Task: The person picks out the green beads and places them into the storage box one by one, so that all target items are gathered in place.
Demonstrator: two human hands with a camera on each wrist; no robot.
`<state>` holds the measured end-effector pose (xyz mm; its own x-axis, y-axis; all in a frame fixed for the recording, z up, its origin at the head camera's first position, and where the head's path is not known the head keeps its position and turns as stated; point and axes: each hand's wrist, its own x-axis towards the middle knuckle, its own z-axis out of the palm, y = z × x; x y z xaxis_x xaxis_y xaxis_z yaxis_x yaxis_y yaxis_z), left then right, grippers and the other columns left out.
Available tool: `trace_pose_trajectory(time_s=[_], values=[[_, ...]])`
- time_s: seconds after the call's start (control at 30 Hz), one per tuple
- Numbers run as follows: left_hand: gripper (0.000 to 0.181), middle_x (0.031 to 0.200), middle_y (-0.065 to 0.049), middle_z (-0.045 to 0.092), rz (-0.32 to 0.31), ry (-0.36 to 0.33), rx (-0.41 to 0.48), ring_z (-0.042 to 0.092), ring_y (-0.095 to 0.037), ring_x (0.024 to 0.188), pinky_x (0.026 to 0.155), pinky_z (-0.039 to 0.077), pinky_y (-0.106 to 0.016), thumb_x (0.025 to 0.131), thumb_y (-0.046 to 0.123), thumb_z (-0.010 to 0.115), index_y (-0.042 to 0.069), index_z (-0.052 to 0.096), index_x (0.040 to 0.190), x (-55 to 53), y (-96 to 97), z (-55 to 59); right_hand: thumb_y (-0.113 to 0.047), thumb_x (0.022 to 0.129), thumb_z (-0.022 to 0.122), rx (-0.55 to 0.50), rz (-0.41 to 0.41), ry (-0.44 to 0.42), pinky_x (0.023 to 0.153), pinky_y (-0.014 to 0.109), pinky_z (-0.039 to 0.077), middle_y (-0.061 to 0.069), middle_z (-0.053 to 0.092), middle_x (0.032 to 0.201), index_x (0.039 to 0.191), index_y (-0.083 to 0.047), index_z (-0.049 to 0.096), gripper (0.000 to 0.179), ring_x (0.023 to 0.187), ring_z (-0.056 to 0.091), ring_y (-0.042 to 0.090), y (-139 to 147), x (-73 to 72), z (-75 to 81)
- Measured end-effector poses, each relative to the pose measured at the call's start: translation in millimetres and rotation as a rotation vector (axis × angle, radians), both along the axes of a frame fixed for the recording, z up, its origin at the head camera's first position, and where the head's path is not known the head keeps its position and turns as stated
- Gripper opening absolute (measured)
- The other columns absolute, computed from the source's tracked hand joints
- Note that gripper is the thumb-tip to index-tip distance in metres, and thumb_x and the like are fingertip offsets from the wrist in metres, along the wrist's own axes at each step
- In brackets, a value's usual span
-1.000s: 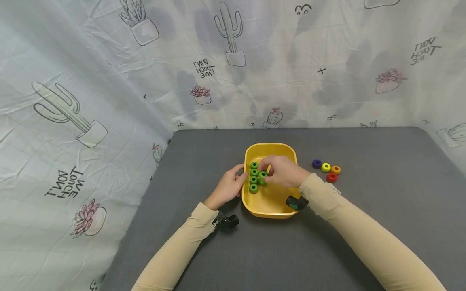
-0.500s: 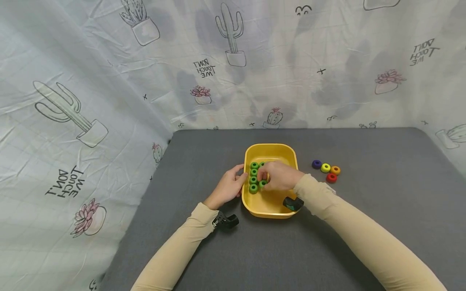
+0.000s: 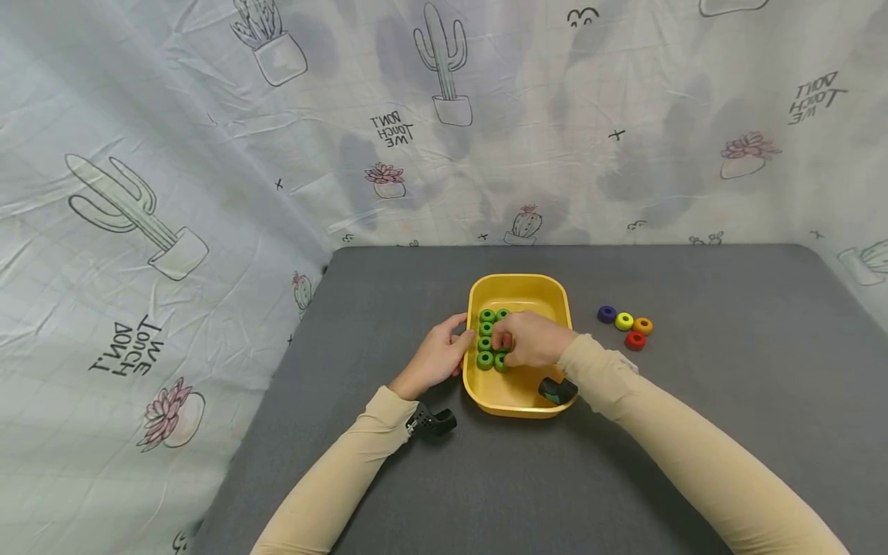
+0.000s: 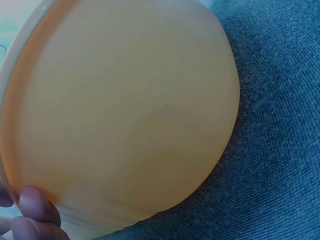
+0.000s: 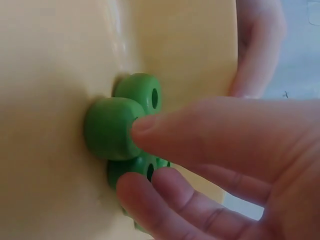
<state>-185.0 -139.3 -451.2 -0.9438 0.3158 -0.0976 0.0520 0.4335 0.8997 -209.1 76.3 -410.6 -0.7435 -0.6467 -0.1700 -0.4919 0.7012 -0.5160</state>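
Green beads with holes stand in a left column (image 3: 486, 344) inside the yellow tray (image 3: 520, 411), with a second column beside it. My left hand (image 3: 437, 354) grips the tray's left rim, thumb on top; the left wrist view shows its fingers (image 4: 37, 205) at the tray's edge. Inside the tray, my right hand (image 3: 533, 339) is over the second column. In the right wrist view its thumb touches the nearest green bead (image 5: 110, 130), while the other fingers lie apart from that bead, over others. The right hand partly hides the second column.
To the right of the tray, on the grey table (image 3: 388, 308), lie a purple bead (image 3: 607, 314), a yellow bead (image 3: 624, 321), an orange bead (image 3: 643, 326) and a red bead (image 3: 635, 340). A patterned curtain (image 3: 569, 177) hangs behind the table.
My right hand has lowered into the tray and shifted slightly toward me. A green bead in the second column has slid nearer to me, level with the first column's end. The left hand stays put.
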Motion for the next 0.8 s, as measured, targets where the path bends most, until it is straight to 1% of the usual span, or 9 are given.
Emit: trace_pose_trajectory(time_s=[0.17, 0.3, 0.4, 0.53, 0.6, 0.67, 0.8], values=[[0.05, 0.063, -0.001, 0.057, 0.003, -0.012, 0.0, 0.05, -0.013, 0.048, 0.049, 0.041, -0.026, 0.111, 0.023, 0.052, 0.007, 0.043, 0.158, -0.1, 0.2, 1.4, -0.003, 0.085, 0.079, -0.058, -0.014, 0.004, 0.081, 0.035, 0.054, 0.003, 0.069, 0.091, 0.099, -0.009, 0.075, 0.016, 0.084, 0.061, 0.017, 6, -0.3, 4.6], [0.05, 0.063, -0.002, 0.057, 0.005, -0.016, 0.007, 0.05, -0.013, 0.048, 0.049, 0.041, -0.026, 0.111, 0.023, 0.052, 0.008, 0.042, 0.158, 0.5, 0.4, 2.6, -0.004, 0.085, 0.08, -0.089, -0.009, 0.033, 0.081, 0.035, 0.055, 0.004, 0.071, 0.094, 0.1, -0.008, 0.076, 0.016, 0.085, 0.062, 0.017, 10, 0.8, 10.5], [0.05, 0.062, -0.002, 0.057, 0.009, -0.016, 0.004, 0.05, -0.013, 0.047, 0.049, 0.041, -0.026, 0.111, 0.023, 0.052, 0.008, 0.043, 0.157, 0.6, 0.3, 2.0, -0.004, 0.087, 0.079, -0.111, -0.009, 0.037, 0.083, 0.037, 0.055, 0.007, 0.071, 0.098, 0.102, -0.007, 0.075, 0.016, 0.087, 0.062, 0.019, 13, 2.7, 14.8], [0.051, 0.063, -0.002, 0.057, 0.004, -0.017, -0.004, 0.05, -0.014, 0.048, 0.049, 0.042, -0.027, 0.111, 0.024, 0.052, 0.007, 0.042, 0.158, 0.9, 0.8, 0.8, -0.006, 0.089, 0.077, -0.137, -0.059, 0.007, 0.083, 0.038, 0.057, 0.01, 0.072, 0.107, 0.111, -0.005, 0.075, 0.022, 0.09, 0.064, 0.02, 21, 7.1, 23.8], [0.051, 0.063, -0.002, 0.057, 0.001, -0.016, -0.008, 0.05, -0.014, 0.048, 0.049, 0.042, -0.027, 0.111, 0.024, 0.052, 0.007, 0.042, 0.158, 1.1, 1.0, 0.6, -0.008, 0.09, 0.077, -0.151, -0.087, 0.013, 0.083, 0.039, 0.058, 0.012, 0.072, 0.111, 0.116, -0.005, 0.074, 0.026, 0.091, 0.065, 0.021, 26, 9.2, 28.9], [0.051, 0.062, -0.002, 0.057, 0.002, -0.017, -0.007, 0.05, -0.014, 0.048, 0.049, 0.042, -0.027, 0.111, 0.024, 0.052, 0.007, 0.042, 0.158, 0.9, 0.9, 0.0, -0.011, 0.092, 0.078, -0.163, -0.116, 0.029, 0.081, 0.038, 0.058, 0.011, 0.071, 0.112, 0.119, -0.006, 0.073, 0.029, 0.091, 0.066, 0.021, 31, 10.5, 33.0], [0.051, 0.06, -0.001, 0.055, 0.001, -0.018, -0.001, 0.05, -0.013, 0.048, 0.049, 0.041, -0.026, 0.111, 0.024, 0.051, 0.007, 0.041, 0.159, 0.6, 0.3, 0.0, -0.015, 0.094, 0.078, -0.209, -0.16, 0.111, 0.077, 0.038, 0.057, 0.01, 0.071, 0.114, 0.121, -0.007, 0.073, 0.028, 0.093, 0.067, 0.023, 41, 14.2, 39.9]])
